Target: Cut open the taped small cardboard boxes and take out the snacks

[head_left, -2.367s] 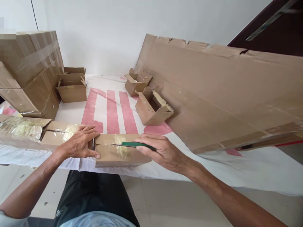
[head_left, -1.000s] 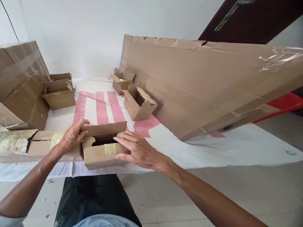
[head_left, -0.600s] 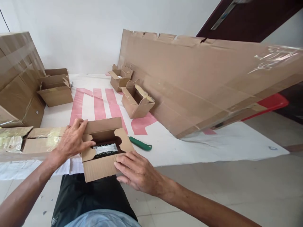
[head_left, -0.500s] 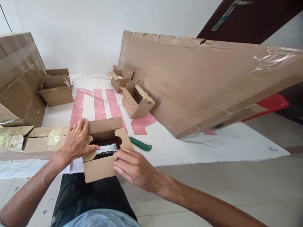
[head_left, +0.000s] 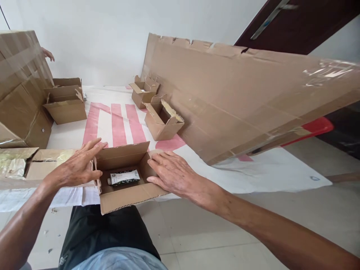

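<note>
An open cardboard box (head_left: pixel 129 200) stands in front of me at the table's near edge, its flaps spread outward. Inside lies a black, patterned packet (head_left: pixel 124 177) with a white label and what looks like a small cap at its left end. My left hand (head_left: pixel 74 165) is at the box's left side, fingers stretched out and thumb by the left flap. On the right, my right hand (head_left: pixel 176 174) lies with extended fingers over the right flap. Its palm side is hidden.
Two small open boxes (head_left: pixel 163 123) stand beside a large leaning cardboard sheet (head_left: pixel 239 101). More open boxes (head_left: pixel 67 108) are at the left, against a big taped carton (head_left: pixel 25 93). Another person's hand (head_left: pixel 48 54) shows behind that carton. A long taped box (head_left: pixel 47 168) lies at near left.
The side flaps have been folded outward, exposing more of the packet. My right hand moved right and up; my left hand shifted left. The green-handled tool is hidden now. Another person's hand appeared.
</note>
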The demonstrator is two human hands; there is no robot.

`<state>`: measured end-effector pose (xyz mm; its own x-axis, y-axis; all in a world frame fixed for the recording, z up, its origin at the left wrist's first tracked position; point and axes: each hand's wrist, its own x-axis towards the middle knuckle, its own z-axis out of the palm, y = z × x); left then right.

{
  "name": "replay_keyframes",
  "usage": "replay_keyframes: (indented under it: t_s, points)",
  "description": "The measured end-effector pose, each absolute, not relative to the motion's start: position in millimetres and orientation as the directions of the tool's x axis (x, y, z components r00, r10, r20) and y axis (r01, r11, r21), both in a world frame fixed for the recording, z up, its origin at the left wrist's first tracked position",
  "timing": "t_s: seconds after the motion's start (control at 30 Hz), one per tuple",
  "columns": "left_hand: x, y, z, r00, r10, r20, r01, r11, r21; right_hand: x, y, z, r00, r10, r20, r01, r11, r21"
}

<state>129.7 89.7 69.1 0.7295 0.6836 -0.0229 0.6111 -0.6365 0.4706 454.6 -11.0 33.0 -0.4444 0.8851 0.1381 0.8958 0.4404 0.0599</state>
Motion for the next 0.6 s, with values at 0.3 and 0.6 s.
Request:
replay_keyframes:
  t_s: [0.3,0.6]
  points:
    - [102,82,79,0.778,0.621,-0.094,0.585,-0.662,0.468,431,32,21,-0.622,0.773,-0.126,0.783,0.614,-0.099]
    - [118,78,54,0.735,0.674,-0.072,0.648,-0.667,0.368,371,67,-5,-0.532,0.709,-0.463,0.808,0.589,-0.026]
